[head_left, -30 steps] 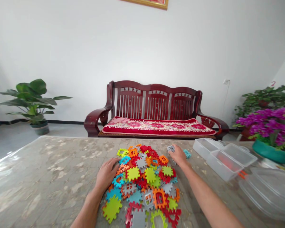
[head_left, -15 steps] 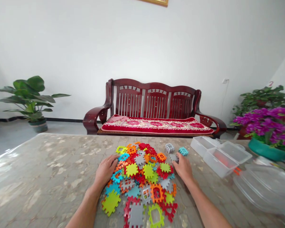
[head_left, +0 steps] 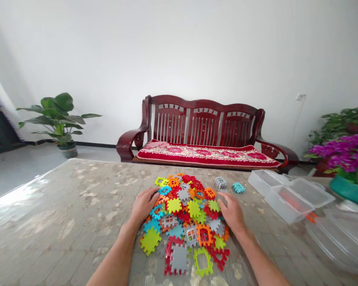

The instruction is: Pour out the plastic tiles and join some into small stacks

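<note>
A heap of flat, notched plastic building tiles in red, orange, blue, lime green and grey lies on the table; a lime green tile is on top. My left hand rests at the heap's left edge, fingers stretched out near a blue window tile. At the right edge lies my right hand, its thumb and fingers apart beside a lime green tile. Just beyond its fingers are a grey tile stack and a blue tile stack. Neither hand visibly holds a tile.
Clear plastic boxes stand at the right, with orange-red pieces inside one. Transparent lids lie nearer on the patterned tabletop. Purple flowers in a teal pot are at the far right. A wooden bench stands behind the table.
The view has swung slightly left. My right hand has shifted from the grey tile by the stacks in toward the heap's right edge. My left hand stays at the left edge.
</note>
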The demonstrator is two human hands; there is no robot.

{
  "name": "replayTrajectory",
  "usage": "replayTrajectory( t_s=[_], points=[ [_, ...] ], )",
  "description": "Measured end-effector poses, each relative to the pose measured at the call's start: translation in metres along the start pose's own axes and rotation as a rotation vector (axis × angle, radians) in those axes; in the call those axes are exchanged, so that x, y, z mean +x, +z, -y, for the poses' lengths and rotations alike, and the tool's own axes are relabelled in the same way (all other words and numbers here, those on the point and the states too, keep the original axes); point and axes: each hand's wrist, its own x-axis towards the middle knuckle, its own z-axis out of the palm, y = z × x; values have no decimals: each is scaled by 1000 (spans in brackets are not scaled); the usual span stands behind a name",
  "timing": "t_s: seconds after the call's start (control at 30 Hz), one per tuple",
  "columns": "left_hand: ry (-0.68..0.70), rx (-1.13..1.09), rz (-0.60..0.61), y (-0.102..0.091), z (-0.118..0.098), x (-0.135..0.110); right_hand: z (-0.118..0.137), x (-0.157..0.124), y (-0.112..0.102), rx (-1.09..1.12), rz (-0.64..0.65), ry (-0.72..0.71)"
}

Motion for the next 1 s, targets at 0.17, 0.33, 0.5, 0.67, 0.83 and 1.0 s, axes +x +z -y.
replayTrajectory(
  t_s=[0.17, 0.33, 0.5, 0.67, 0.83, 1.0],
  points=[
    [16, -1, 10, 1, 1, 0, 64, 9, 10, 126, 152, -128],
    [25, -3, 14, 0, 0, 0, 119, 26, 16, 93, 358, -257],
    [22, 5, 21, 2, 3, 2, 131, 34, 23, 2, 443, -295],
    [28, -5, 17, 3, 4, 3, 132, 34, 23, 4, 412, -318],
    [41, -1, 8, 3, 5, 3, 100, 31, 13, 171, 256, -208],
    [35, 16, -16, 4, 7, 4, 12, 28, -3, 218, 110, 38]
  ],
)
